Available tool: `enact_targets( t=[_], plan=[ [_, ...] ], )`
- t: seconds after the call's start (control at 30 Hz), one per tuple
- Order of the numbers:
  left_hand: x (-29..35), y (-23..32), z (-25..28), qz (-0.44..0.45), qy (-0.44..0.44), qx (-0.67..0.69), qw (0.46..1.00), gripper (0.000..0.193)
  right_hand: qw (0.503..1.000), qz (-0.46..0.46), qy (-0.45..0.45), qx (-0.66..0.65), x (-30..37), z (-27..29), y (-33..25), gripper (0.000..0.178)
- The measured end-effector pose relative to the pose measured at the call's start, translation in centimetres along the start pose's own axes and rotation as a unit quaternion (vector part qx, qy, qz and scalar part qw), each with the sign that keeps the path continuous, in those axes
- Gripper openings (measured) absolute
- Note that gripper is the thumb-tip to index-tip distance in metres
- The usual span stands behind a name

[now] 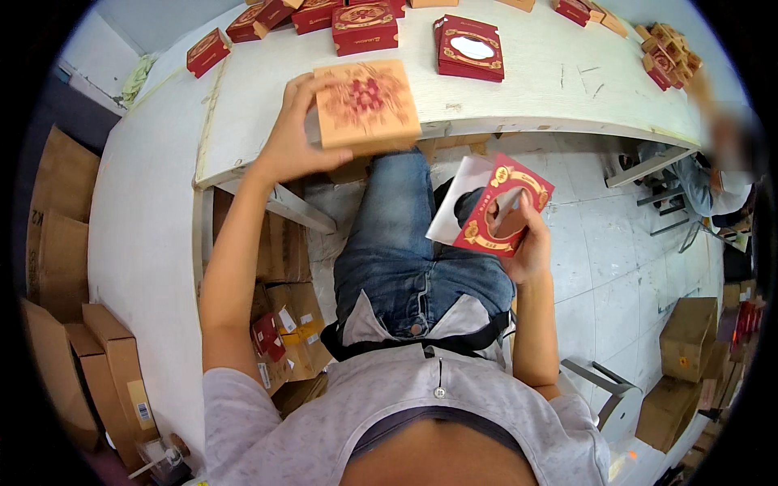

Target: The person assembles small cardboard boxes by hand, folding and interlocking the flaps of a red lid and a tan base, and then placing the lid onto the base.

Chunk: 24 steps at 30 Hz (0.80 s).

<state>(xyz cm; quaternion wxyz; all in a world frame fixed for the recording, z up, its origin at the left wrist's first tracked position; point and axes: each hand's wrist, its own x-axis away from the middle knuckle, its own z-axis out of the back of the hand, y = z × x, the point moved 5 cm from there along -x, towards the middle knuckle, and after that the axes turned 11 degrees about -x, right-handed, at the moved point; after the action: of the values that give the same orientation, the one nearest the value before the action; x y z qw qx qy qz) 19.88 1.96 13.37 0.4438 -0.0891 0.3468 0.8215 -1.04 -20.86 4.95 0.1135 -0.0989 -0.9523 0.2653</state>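
Note:
My left hand [298, 134] grips an orange box [369, 109] by its left side, thumb below and fingers at the top. The box has a red flower print on its face and hangs at the table's front edge. Over my lap, my right hand [531, 247] pinches a red card sleeve [480, 233] with gold trim and a cut-out window. A white inner panel [450, 212] of the sleeve stands out to its left, and fingers show through the window. The box and the sleeve are apart.
On the white table [551, 101] lies a stack of flat red sleeves [470, 69]. Red boxes [365, 31] line the far edge, with a pile of small boxes [668, 55] at far right. Cardboard cartons [300, 324] sit under the table; a person [725, 178] sits at right.

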Motion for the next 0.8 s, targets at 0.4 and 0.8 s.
enact_targets(
  t=[0.4,0.8],
  plan=[
    [7.7,10.3,0.5,-0.120,-0.064,0.116,0.984,0.072,0.995,-0.020,-0.027,0.097,2.4,-2.9,-1.1,0.080],
    [8.4,12.0,0.4,-0.187,-0.033,0.157,0.969,0.058,0.978,-0.020,-0.051,0.199,2.2,-2.9,-3.2,0.088]
  ],
)
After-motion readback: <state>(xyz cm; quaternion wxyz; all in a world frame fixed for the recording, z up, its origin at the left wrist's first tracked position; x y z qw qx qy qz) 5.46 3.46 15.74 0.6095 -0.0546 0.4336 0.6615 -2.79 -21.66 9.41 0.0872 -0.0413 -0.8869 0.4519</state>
